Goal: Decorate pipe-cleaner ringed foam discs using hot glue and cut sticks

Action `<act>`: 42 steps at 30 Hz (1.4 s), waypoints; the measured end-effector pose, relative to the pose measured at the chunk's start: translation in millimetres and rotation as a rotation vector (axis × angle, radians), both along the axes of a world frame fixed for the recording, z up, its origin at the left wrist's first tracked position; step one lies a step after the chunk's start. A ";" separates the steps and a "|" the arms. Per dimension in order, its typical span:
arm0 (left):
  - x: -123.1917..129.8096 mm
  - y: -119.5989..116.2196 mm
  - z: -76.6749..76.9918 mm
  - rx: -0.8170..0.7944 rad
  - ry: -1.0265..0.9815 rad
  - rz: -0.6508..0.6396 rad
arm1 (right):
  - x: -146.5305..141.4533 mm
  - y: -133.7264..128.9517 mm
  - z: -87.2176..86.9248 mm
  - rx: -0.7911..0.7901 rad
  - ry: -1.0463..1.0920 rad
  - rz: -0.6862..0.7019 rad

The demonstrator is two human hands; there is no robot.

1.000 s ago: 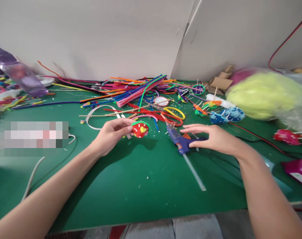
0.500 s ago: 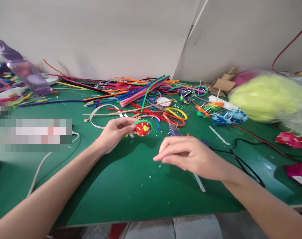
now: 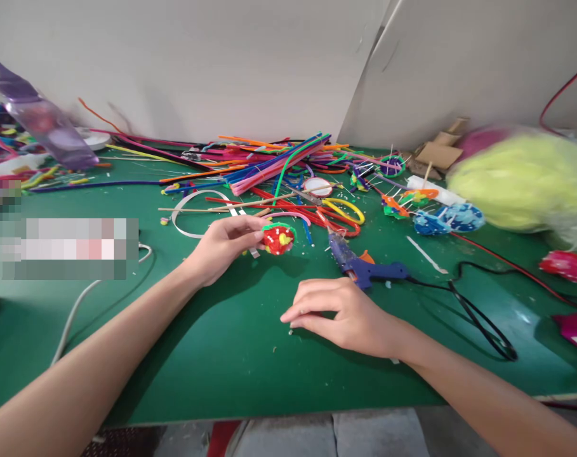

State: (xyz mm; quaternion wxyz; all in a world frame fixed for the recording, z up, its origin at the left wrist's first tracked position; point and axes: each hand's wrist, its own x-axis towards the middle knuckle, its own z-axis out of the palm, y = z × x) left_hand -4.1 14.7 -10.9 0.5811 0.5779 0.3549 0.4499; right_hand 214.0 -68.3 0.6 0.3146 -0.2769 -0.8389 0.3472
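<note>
My left hand point(image 3: 221, 247) pinches a small red fuzzy craft piece point(image 3: 277, 240) with white dots, a green edge and a yellow bit on its front, held above the table. Lower and to the right, my right hand point(image 3: 343, 317) is closed in a pinch, fingertips pointing left and close to the tabletop. A tiny pale speck point(image 3: 291, 331) shows just under those fingertips; whether it is gripped or lies on the table I cannot tell. Behind the right hand lies a blue glue gun point(image 3: 364, 263) with an orange trigger.
Pipe cleaners point(image 3: 278, 166) lie heaped along the back, with yellow-and-red-handled scissors point(image 3: 343, 209) in front. Blue dotted pieces point(image 3: 450, 219) and a yellow bag point(image 3: 517, 181) sit at right. A purple bottle point(image 3: 47, 120) leans at left near a white cable point(image 3: 79, 304).
My right hand has moved left and down toward the tabletop, uncovering the glue gun. The craft piece stays in my left hand. The whole view has shifted slightly.
</note>
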 end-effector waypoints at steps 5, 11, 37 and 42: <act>0.6 -0.5 0.6 -0.006 -0.020 0.001 | 0.2 -0.8 -0.5 0.011 -0.004 0.021; 1.7 -2.0 3.3 -0.032 -0.030 0.006 | -1.1 0.5 -0.6 0.058 -0.005 0.038; 3.6 -1.6 7.1 -0.029 -0.047 0.073 | 29.3 58.0 21.8 0.178 -0.130 -0.612; 4.2 -2.2 7.9 -0.039 -0.049 0.075 | 17.3 61.5 7.4 0.172 -0.133 -0.567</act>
